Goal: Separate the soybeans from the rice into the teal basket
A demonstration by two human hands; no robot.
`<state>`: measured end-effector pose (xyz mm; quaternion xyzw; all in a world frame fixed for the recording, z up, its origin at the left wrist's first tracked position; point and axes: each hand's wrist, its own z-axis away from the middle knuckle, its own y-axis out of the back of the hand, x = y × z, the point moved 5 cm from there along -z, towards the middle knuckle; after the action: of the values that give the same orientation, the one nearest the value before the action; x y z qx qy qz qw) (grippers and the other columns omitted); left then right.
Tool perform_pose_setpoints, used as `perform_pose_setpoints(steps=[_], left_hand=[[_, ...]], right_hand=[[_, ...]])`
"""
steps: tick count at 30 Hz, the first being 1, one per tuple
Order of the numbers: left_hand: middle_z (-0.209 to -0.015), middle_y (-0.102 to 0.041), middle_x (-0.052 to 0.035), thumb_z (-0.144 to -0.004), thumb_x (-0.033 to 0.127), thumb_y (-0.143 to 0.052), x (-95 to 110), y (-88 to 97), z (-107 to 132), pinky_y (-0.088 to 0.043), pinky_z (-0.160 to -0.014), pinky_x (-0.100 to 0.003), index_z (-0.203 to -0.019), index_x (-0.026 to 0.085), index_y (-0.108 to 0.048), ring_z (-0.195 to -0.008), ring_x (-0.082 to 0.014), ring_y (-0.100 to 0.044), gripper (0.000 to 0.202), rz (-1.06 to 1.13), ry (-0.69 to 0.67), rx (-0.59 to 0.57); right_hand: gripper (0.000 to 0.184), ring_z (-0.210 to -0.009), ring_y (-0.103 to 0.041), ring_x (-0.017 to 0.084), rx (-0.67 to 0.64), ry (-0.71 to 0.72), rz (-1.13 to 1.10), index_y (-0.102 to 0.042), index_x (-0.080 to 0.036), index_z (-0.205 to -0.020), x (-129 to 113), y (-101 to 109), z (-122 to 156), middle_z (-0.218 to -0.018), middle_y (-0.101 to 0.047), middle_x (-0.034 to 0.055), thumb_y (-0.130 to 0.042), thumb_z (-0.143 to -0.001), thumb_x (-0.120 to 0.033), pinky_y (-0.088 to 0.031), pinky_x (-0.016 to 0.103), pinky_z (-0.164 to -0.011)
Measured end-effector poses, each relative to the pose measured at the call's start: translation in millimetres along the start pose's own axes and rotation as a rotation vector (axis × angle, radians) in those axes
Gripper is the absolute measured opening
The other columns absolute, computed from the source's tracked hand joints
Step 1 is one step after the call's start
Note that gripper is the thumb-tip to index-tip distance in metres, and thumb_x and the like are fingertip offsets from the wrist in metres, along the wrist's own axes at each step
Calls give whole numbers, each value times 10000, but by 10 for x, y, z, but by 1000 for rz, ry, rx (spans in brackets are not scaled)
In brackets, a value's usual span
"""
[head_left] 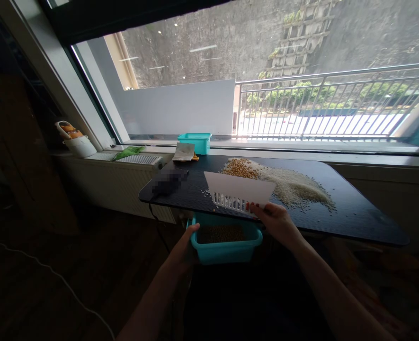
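My left hand (188, 244) grips the left rim of a turquoise plastic basin (227, 253), its thumb over the edge. The basin sits just below the table's front edge, with a layer of brownish grains or beans (223, 233) inside. Between the thumb and fingers of my right hand (275, 220) is a white slotted scraper (239, 187), its slots toward me, held over the table near the front edge. A few white grains (205, 192) lie by its left side. Behind it are a pile of yellow beans (240, 167) and a wider pile of white rice-like grains (298, 184).
The dark table (351, 203) stands below a large window. A second turquoise basin (202, 144) and a paper packet (184, 151) are at its back left. A blurred dark object (168, 182) lies on the left, with a cable (156, 220) hanging down. A radiator (124, 182) stands farther left.
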<state>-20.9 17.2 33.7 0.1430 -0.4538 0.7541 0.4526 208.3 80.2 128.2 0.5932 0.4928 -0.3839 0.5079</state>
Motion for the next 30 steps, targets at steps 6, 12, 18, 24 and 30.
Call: perform_pose_setpoints(steps=[6, 12, 18, 24, 30], left_hand=[[-1083, -680, -127, -825, 442, -556, -2, 61, -34, -509, -834, -345, -1260, 133, -534, -982, -266, -655, 534, 31, -15, -5], [-1055, -691, -125, -823, 437, -564, 0, 123, -62, -509, -831, -343, -1260, 126, -535, -974, -263, -659, 538, -5, -50, 25], [-1125, -661, -119, -801, 490, -571, -3, 137, -41, -496, -848, -365, -1282, 177, -529, -1041, -277, -629, 575, -17, -15, 5], [-1173, -635, -128, -805, 486, -564, -16, 50, -43, -487, -864, -370, -1294, 168, -518, -1076, -284, -608, 585, -7, 1, -25], [-1199, -620, -130, -814, 470, -564, -14, 10, -17, -488, -867, -370, -1310, 171, -499, -1088, -279, -602, 584, 2, -10, -48]], right_hand=[[460, -715, -656, 225, -80, 11, -1, -757, -161, -767, -30, -38, 113, -764, -731, 62, -684, -637, -597, -528, 327, -694], [443, -799, -676, 271, 18, -15, -5, -754, -148, -788, -8, -152, 196, -815, -745, 73, -674, -655, -563, -531, 344, -735], [379, -741, -680, 256, 133, 21, 150, -755, -151, -817, 103, -121, 199, -766, -745, 46, -626, -716, -492, -519, 303, -646], [381, -649, -658, 224, 247, 47, 285, -758, -160, -831, 96, 227, 139, -698, -732, 39, -604, -717, -490, -488, 287, -587], [387, -649, -644, 221, 179, 70, 217, -748, -150, -800, 26, 131, 20, -701, -724, 51, -600, -722, -499, -476, 285, -558]])
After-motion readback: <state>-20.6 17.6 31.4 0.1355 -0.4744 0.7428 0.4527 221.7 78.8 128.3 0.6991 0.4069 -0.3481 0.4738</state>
